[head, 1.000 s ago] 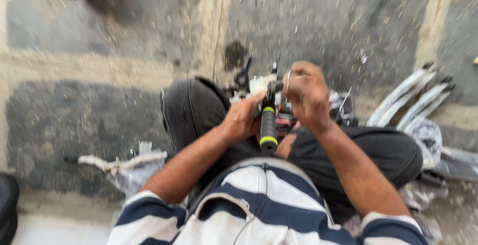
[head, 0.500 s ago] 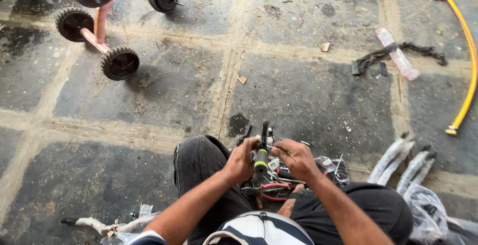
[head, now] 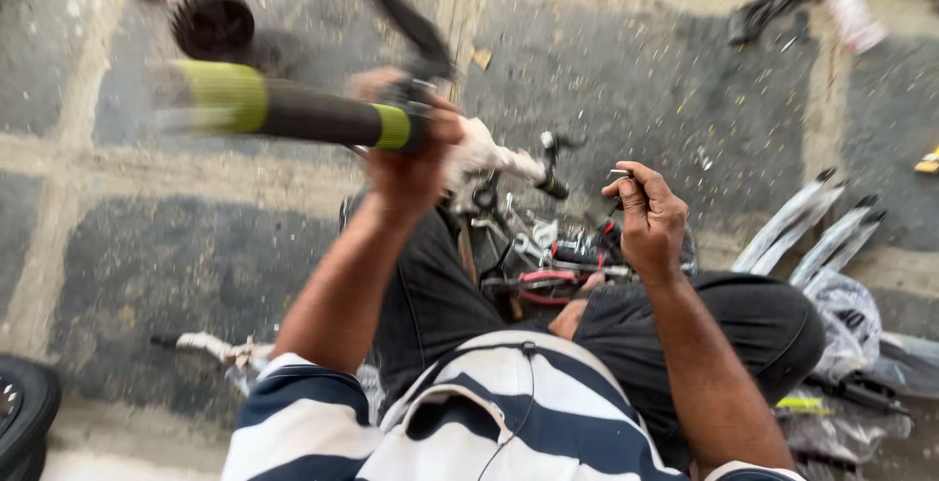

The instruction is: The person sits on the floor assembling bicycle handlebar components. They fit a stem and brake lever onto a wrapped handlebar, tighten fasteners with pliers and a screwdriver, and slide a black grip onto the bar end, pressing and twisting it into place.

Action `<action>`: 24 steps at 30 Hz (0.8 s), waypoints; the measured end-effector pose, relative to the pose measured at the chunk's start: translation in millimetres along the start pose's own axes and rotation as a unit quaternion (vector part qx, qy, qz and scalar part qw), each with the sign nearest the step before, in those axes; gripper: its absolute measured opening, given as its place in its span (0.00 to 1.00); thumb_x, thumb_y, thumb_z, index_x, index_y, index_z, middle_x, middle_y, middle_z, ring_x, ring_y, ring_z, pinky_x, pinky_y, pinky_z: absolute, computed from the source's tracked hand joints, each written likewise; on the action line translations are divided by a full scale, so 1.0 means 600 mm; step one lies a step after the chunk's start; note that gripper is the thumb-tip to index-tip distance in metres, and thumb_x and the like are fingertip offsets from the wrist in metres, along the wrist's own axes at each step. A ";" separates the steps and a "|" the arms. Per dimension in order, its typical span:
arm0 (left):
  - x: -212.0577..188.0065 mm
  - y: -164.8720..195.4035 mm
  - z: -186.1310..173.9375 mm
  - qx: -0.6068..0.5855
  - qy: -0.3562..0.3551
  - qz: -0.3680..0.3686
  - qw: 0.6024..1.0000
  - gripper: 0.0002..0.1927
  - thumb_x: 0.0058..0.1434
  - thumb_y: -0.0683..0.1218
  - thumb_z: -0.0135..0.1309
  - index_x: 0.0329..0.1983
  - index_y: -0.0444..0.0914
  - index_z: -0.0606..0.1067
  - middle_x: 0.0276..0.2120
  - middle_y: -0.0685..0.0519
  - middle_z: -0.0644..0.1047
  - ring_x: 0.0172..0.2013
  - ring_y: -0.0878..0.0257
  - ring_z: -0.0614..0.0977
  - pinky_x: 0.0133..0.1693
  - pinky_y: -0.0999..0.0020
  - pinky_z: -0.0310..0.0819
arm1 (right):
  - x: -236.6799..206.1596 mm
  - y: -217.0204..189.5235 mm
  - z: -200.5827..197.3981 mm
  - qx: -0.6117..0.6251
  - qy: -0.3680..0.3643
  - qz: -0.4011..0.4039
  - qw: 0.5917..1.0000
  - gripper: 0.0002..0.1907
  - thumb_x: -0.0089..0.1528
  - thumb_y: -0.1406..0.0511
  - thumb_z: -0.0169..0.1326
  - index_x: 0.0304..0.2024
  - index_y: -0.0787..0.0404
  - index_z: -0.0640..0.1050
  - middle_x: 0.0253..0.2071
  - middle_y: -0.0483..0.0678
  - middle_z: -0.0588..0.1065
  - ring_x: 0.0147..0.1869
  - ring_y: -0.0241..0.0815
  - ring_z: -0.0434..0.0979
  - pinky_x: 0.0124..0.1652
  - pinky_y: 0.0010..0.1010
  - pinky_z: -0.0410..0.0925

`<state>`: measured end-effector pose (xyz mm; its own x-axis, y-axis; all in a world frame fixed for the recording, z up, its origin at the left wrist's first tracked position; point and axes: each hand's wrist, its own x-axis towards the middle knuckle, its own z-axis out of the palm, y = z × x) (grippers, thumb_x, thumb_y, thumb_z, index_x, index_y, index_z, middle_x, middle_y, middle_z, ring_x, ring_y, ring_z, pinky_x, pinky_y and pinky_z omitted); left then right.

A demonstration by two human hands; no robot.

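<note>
Your left hand (head: 411, 163) is gripping a handlebar (head: 293, 114), black with green grip ends, raised over your lap. Your right hand (head: 648, 215) is pinching a small metal part (head: 620, 174). Clear plastic bags (head: 849, 317) are lying beside your right knee.

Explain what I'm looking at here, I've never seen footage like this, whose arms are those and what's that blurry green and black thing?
The picture comes from a camera worn on a person's head, looking down, so the arms are the wearer's own. The person sits on a stone-paved floor in a striped shirt and dark trousers. The left hand is raised and grips a bicycle handlebar with a black and green grip; it is blurred. The right hand pinches something small, perhaps a thin tool; it is too small to tell. Bicycle parts and tools lie in a pile by the lap. At right lie silver mudguards and plastic bags; at top left is a small black wheel.
</note>
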<state>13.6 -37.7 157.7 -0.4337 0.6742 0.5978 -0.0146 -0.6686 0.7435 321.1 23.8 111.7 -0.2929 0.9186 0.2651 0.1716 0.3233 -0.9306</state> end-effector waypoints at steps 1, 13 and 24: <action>0.007 0.041 -0.005 -0.036 0.019 0.032 0.999 0.22 0.72 0.39 0.59 0.60 0.41 0.59 0.33 0.50 0.75 0.25 0.65 0.77 0.28 0.72 0.74 | -0.011 0.006 -0.001 0.018 -0.010 0.014 1.000 0.10 0.74 0.68 0.51 0.56 0.65 0.78 0.38 0.45 0.79 0.43 0.31 0.77 0.46 0.23 0.71; -0.070 0.264 -0.075 0.297 0.169 0.069 0.937 0.20 0.83 0.49 0.50 0.66 0.37 0.56 0.23 0.44 0.75 0.18 0.60 0.74 0.27 0.63 0.71 | -0.056 -0.026 0.141 -0.037 -0.264 -0.069 0.961 0.09 0.65 0.68 0.61 0.46 0.65 0.81 0.41 0.53 0.80 0.43 0.47 0.81 0.43 0.33 0.71; -0.115 0.252 -0.135 0.297 0.209 0.069 0.929 0.27 0.82 0.51 0.48 0.74 0.46 0.48 0.28 0.41 0.74 0.21 0.58 0.75 0.28 0.60 0.72 | -0.036 -0.039 0.234 -0.055 -0.300 -0.075 0.949 0.08 0.65 0.69 0.61 0.46 0.64 0.82 0.40 0.53 0.80 0.41 0.49 0.82 0.41 0.35 0.73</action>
<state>-31.3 -210.8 204.3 -0.7082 0.3305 0.6239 0.5137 -0.3650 0.7765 191.5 -35.6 92.4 -0.7997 0.5758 0.1699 0.1736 0.4927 -0.8527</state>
